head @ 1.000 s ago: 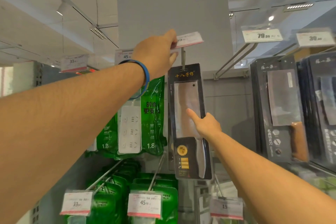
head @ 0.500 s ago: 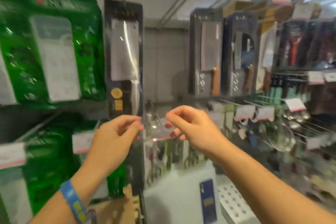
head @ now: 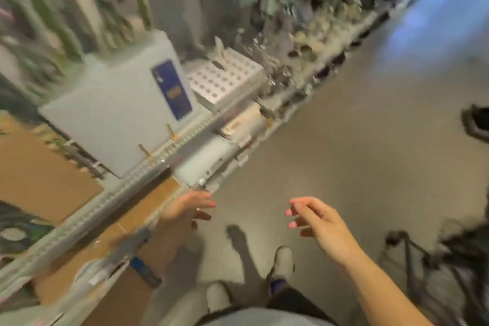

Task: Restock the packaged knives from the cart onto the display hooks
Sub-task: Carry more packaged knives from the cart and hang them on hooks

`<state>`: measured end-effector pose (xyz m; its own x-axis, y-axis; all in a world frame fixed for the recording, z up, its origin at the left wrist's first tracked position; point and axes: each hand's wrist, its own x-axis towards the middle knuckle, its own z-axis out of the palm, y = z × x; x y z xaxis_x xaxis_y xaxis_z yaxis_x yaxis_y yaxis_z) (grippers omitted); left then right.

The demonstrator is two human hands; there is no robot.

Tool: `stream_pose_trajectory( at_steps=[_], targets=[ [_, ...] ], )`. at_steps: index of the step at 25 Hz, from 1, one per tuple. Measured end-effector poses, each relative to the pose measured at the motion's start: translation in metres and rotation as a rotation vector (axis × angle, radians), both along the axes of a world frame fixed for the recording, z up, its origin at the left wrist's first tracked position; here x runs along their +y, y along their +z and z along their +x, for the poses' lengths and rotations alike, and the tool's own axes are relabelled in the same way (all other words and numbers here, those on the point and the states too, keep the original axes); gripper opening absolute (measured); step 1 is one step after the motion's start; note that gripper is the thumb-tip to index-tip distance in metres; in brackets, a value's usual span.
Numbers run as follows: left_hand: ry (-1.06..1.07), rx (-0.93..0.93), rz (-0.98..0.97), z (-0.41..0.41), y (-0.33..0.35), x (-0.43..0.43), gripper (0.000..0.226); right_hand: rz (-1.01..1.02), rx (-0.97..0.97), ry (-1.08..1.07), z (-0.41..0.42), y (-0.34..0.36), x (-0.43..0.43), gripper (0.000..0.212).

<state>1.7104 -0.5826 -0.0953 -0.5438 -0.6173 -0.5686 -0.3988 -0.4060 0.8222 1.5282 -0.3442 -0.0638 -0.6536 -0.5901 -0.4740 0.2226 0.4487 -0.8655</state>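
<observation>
Currently the view tips down along the aisle, with heavy motion blur. Both hands are empty and held over the floor [head: 357, 153]. The left hand [head: 185, 210] has its fingers loosely extended, just beside the front edge of the shelf [head: 148, 167], and grips nothing. A blue wristband [head: 144, 271] is on that wrist. The right hand [head: 321, 227] is relaxed, fingers slightly curled, palm toward the left hand, and also holds nothing. The two hands are apart, with bare floor between them.

The cart [head: 460, 243] sits at the lower right of the view, beyond the right hand and well apart from both hands. It shows only as a dark, smeared metal frame with a wheel. Whether packaged knives lie in it cannot be told through the blur. No package shape, colour or print is legible there.

On the shelf to the left:
- A white box [head: 113, 119] with a dark blue label [head: 172, 90] on its face.
- A white perforated tray [head: 225, 77] just to the right of the box.
- Brown cardboard [head: 39, 174] to the left of the box.

The upper shelves are green and grey streaks, and their contents are not identifiable. Two light-coloured shoes [head: 284, 259] show on the floor below the hands.
</observation>
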Motion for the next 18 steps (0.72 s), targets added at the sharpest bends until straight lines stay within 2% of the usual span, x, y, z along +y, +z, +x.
stream_pose_trajectory(
  at_steps=[4, 8, 10, 14, 18],
  targets=[
    [-0.271, -0.143, -0.087, -0.041, -0.039, 0.039, 0.023, 0.058, -0.084, -0.215, -0.014, -0.046, 0.087, 0.019],
    [-0.463, -0.246, -0.060, -0.128, -0.055, 0.096, 0.023, 0.084, -0.182, -0.431, -0.045, -0.075, 0.171, 0.020],
    [-0.563, -0.247, -0.084, -0.188, -0.052, 0.132, 0.025, 0.067, -0.220, -0.554, -0.074, -0.080, 0.212, 0.019],
    [-0.787, -0.195, -0.260, -0.305, -0.033, 0.211, 0.024, 0.033, -0.168, -0.723, -0.131, -0.073, 0.293, 0.017],
    [-1.051, -0.145, -0.287, -0.405, -0.023, 0.301, 0.025, 0.005, -0.124, -0.940, -0.158, -0.070, 0.370, 0.016]
  ],
)
